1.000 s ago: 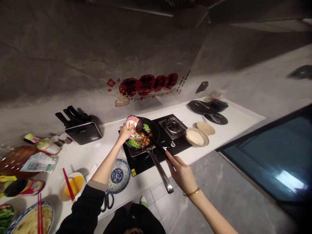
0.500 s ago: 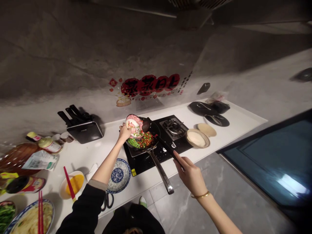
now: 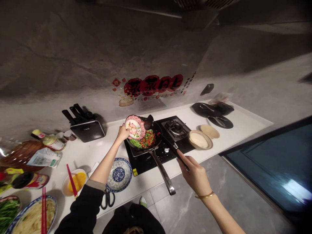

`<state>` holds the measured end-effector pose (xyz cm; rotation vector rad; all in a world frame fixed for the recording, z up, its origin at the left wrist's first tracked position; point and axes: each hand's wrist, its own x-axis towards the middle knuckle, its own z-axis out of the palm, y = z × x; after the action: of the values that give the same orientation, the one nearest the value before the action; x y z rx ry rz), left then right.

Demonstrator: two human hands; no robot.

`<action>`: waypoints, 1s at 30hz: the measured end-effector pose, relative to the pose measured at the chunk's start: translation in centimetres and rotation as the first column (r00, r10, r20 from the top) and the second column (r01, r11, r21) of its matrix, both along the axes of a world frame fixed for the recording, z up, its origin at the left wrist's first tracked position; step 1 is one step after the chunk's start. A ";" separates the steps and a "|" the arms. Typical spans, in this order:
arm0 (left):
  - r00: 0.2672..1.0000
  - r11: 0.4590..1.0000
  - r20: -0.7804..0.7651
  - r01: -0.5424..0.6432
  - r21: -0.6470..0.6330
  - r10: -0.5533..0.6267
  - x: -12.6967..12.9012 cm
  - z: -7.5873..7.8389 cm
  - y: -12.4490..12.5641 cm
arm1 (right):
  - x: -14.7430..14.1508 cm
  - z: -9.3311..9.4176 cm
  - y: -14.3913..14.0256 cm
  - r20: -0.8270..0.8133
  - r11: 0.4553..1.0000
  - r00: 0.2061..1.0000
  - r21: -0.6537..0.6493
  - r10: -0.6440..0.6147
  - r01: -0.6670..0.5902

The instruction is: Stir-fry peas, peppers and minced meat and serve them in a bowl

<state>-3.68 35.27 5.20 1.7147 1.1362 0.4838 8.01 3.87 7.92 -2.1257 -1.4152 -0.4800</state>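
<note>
Plate [image 3: 135, 127], light but brittle and probably slick, is tilting over the pan [image 3: 143, 140] while I'm pinching its rim with my left hand [image 3: 122, 133] and clamping my right hand [image 3: 192, 170] on the ladle [image 3: 165, 139] handle.

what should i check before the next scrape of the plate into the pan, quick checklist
1. Left hand grips the tilted plate by its rim: ok.
2. Plate sits over the pan, so scraps drop inside: ok.
3. Right hand is closed on the ladle handle; the bowl is beside the plate's edge: ok.
4. Plate fully scraped: not ok, a few bits show on its face.
5. Pan handle juts past the counter edge near the right arm: not ok, bump risk.
6. Burner under the pan lit: cannot tell, the pan hides it.
</note>
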 end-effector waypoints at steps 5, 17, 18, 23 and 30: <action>0.989 0.988 0.088 0.124 -0.095 -0.116 -0.3 0.7 -0.6 | -0.8 0.0 1.5 -0.070 0.991 0.989 0.057 0.129 -0.125; 0.983 0.977 0.155 0.126 -0.170 -0.100 -1.0 0.5 -0.1 | 0.6 -1.5 -1.3 0.166 0.993 0.986 -0.108 -0.032 0.051; 0.985 0.980 0.148 0.110 -0.166 -0.086 -0.9 0.4 0.1 | 0.6 -1.6 -1.5 0.200 0.991 0.978 -0.107 -0.053 0.075; 0.988 0.982 0.138 0.092 -0.167 -0.069 -0.8 -0.2 0.3 | 0.4 -1.9 -2.0 0.205 0.994 0.974 -0.022 -0.096 0.103; 0.985 0.978 0.127 0.133 -0.161 -0.113 -0.6 -0.1 -0.1 | 0.0 -2.8 -0.4 0.021 1.000 1.000 -0.018 0.003 -0.003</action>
<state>-4.31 35.17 5.07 1.5771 0.9531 0.3940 7.97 3.44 5.09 -2.1385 -1.4389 -0.4911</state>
